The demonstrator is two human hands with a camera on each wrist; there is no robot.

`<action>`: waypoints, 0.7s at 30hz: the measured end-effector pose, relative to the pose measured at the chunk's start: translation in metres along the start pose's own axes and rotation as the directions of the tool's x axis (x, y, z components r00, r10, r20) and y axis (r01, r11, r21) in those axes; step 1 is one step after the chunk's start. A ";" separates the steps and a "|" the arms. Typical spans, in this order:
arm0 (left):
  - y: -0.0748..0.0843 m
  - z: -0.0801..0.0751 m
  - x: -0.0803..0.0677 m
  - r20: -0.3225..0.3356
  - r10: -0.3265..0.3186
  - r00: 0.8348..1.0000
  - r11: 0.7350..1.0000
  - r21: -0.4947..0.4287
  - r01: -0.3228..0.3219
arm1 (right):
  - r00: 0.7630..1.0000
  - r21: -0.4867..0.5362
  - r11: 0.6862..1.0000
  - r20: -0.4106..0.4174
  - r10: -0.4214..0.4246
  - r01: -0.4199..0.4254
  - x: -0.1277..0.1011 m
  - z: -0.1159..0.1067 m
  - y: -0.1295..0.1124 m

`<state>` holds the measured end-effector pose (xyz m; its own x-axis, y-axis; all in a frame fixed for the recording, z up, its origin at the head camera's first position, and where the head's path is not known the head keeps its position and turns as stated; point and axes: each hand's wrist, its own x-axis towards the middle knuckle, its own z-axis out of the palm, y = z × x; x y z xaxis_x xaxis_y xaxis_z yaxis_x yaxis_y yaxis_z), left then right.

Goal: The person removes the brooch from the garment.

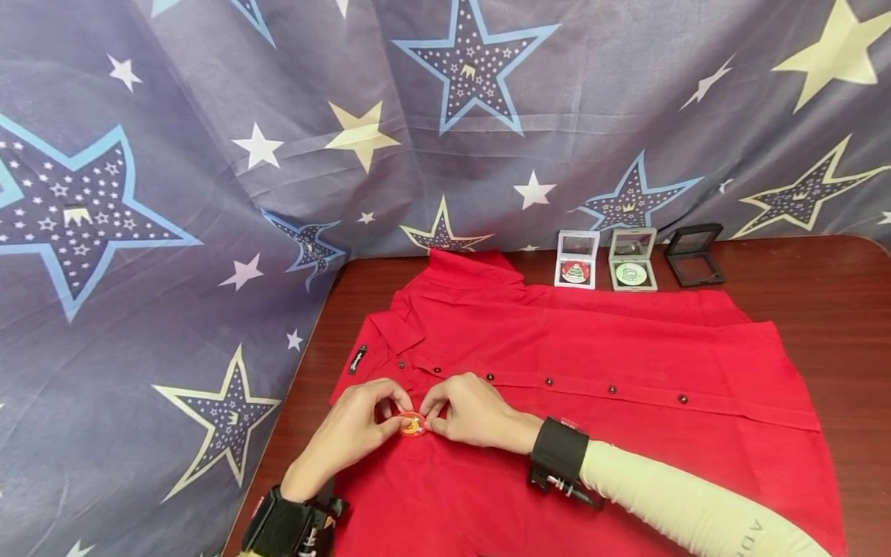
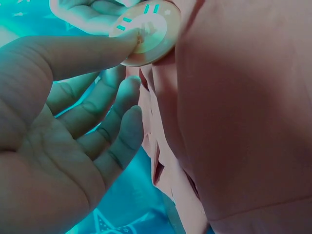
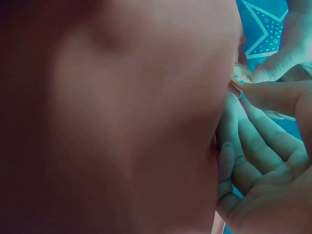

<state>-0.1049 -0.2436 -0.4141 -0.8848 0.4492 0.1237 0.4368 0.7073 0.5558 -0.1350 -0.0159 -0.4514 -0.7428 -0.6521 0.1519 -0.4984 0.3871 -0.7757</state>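
Note:
A red button-up shirt point(image 1: 592, 363) lies flat on a dark wooden table point(image 1: 835, 294), collar to the left. Both hands meet on its lower chest part over a small round orange badge point(image 1: 412, 425). My left hand point(image 1: 395, 416) pinches the badge from the left and my right hand point(image 1: 430, 414) pinches it from the right. In the left wrist view the thumb presses the badge point(image 2: 146, 31) against the shirt fabric point(image 2: 243, 122), with the other fingers loosely curled below. The right wrist view shows mostly fabric point(image 3: 122, 122) and only the badge's edge point(image 3: 240, 75).
Three small open display cases stand at the table's back: a white one point(image 1: 576, 260) with a badge, a grey one point(image 1: 632, 260) with a green badge, and a black one point(image 1: 693, 254). A star-patterned cloth point(image 1: 209, 155) hangs behind and to the left.

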 end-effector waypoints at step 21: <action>-0.001 -0.008 -0.001 0.037 0.016 0.999 0.998 0.056 -0.018 | 0.996 -0.027 0.996 -0.038 -0.086 0.085 0.005 -0.009 -0.008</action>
<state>-0.1060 -0.2493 -0.4081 -0.8712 0.4801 0.1022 0.4610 0.7286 0.5065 -0.1384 -0.0165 -0.4394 -0.7135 -0.6578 0.2412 -0.5716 0.3475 -0.7433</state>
